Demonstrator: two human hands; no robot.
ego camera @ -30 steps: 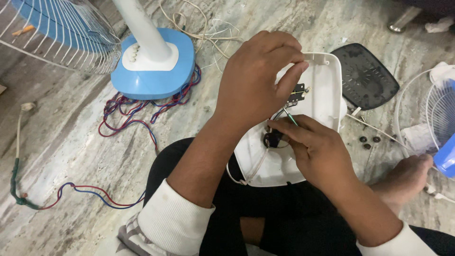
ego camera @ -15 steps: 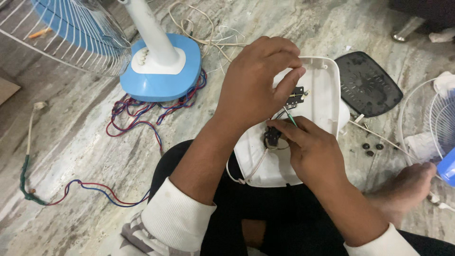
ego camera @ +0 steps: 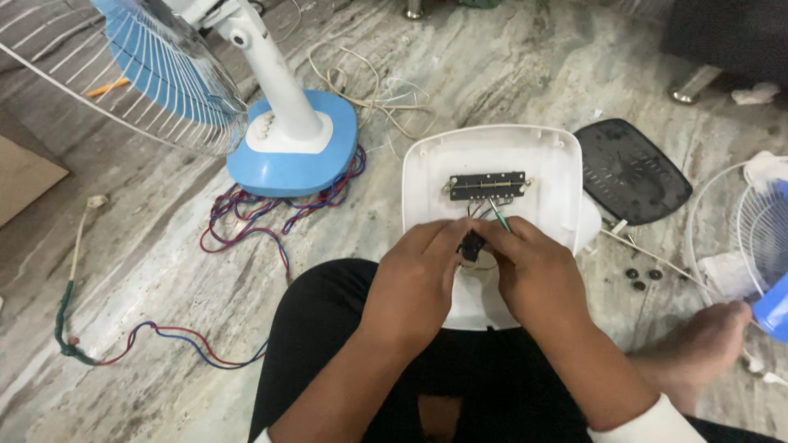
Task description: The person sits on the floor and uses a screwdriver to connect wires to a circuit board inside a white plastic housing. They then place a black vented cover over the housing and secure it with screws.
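The person sits on a marble floor point(ego camera: 525, 74) with a white fan base housing point(ego camera: 492, 164) propped upside down against the lap, its open underside facing the camera. A black switch board point(ego camera: 486, 185) is mounted across the upper part of the housing, with thin wires running down from it toward the hands. The left hand point(ego camera: 414, 283) and right hand point(ego camera: 538, 275) meet over the middle of the housing, fingers curled and pinched together on a small black component point(ego camera: 472, 246) held between their fingertips; both hands are closed around it, and the finer detail of the grip is hidden by the knuckles. To the left stands a blue and white table fan point(ego camera: 287, 139) with its wire guard point(ego camera: 123, 74) at the upper left. A tangle of red and blue wires point(ego camera: 254, 213) lies beside its base, and a further red and blue lead point(ego camera: 164, 340) trails across the floor at the lower left. A black bottom cover plate point(ego camera: 628, 172) lies to the right of the housing, with three small black rubber feet point(ego camera: 643, 277) on the floor below it. Part of another fan guard point(ego camera: 759, 230) shows at the right edge.
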